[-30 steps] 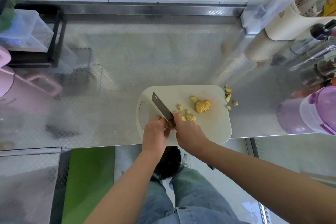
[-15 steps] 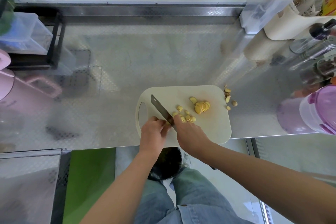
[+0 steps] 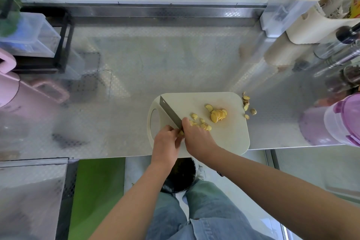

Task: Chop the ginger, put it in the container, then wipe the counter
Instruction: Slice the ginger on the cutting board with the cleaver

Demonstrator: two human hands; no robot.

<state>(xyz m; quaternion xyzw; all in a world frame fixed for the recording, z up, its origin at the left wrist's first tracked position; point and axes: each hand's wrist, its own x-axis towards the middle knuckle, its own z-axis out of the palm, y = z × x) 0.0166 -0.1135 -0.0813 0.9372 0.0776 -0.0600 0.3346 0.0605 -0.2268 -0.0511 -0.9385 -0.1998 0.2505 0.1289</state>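
Ginger chopping on board, both hands busy

Right hand [image 3: 196,138] grips the knife [image 3: 169,113], fingers curled round the hidden handle, forefinger up against the blade. The blade angles up-left across the cutting board [image 3: 224,138]. Left hand [image 3: 166,142] sits just beside the blade, fingers curled narrow, pinching a small ginger piece [image 3: 180,133] against it. Cut bits lie scattered right of the blade, and a fanned slice pile [image 3: 218,116] sits mid-board. A few scraps [image 3: 248,106] lie on the table [image 3: 155,68], touching or just off the board's far right corner. Purple tub [image 3: 342,121] at right table edge, well apart from the board. Pink jug [image 3: 11,95] far left.
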